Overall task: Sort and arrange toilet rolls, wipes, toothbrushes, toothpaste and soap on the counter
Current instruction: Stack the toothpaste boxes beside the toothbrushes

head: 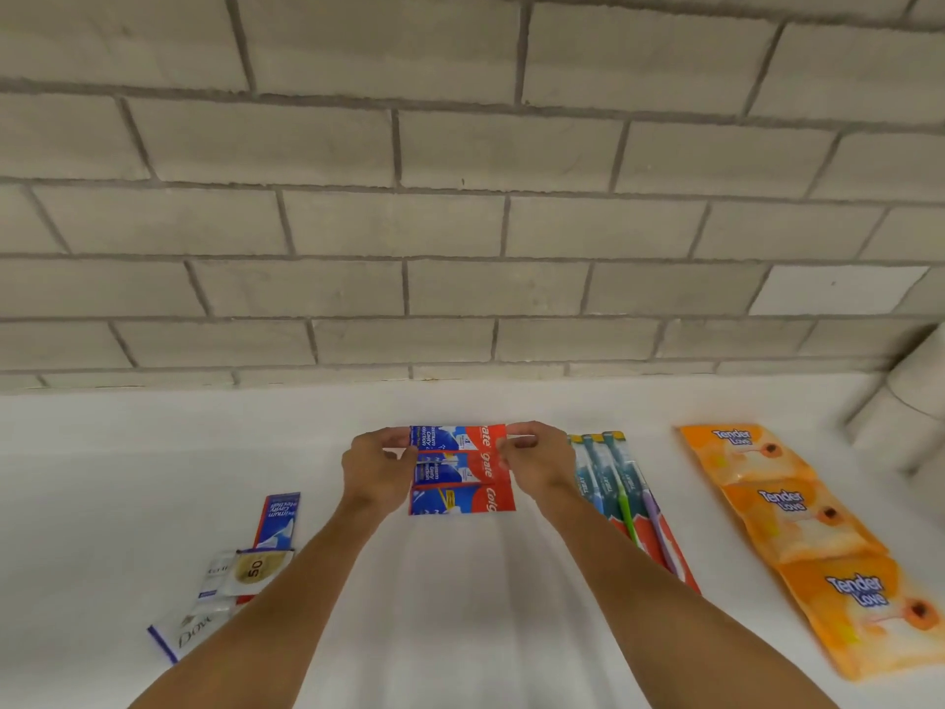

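Left hand [376, 465] and right hand [537, 463] each pinch one end of the toothpaste box [460, 438], its length lying crosswise between them, just beside the toothbrushes [613, 483].

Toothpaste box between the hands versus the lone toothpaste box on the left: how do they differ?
The held toothpaste box lies crosswise, along the wall; the lone toothpaste box points toward the wall. The left hand and right hand pinch the held one's ends; no hand touches the lone one. The held one adjoins two other boxes; soap packs cover the lone one's near end. Both are red-and-blue cartons.
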Motion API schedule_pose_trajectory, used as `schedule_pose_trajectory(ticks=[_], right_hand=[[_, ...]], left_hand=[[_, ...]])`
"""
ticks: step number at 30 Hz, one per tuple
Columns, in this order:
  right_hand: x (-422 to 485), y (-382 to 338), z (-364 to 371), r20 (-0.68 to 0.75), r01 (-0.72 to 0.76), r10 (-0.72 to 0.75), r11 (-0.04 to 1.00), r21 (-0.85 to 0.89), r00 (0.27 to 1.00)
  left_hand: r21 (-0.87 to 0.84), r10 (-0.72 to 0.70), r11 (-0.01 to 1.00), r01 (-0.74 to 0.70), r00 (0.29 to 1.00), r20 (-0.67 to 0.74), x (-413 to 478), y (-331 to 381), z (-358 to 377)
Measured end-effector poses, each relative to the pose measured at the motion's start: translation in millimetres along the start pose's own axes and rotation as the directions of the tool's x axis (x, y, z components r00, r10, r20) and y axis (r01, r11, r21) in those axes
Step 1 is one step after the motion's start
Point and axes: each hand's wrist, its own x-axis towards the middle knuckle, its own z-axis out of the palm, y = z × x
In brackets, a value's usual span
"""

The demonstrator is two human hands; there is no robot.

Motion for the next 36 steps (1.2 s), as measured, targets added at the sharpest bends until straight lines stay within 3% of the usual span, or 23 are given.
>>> schedule_pose_trajectory(ticks=[12,36], right_hand=[[25.0,14.0,20.1,0.021,0.023,-0.020,0.986,-0.166,1.000],[19.4,9.8,18.9,0.034,-0.003,0.008,0.990,-0.141,0.999]], left_hand=[[0.087,-0.062,0.995,0.054,0.993,0.097,22.2,-23.7,19.0],[0.065,-0.052,0.997,0.045,0.992,0.115,17.7,-20.6,14.3]])
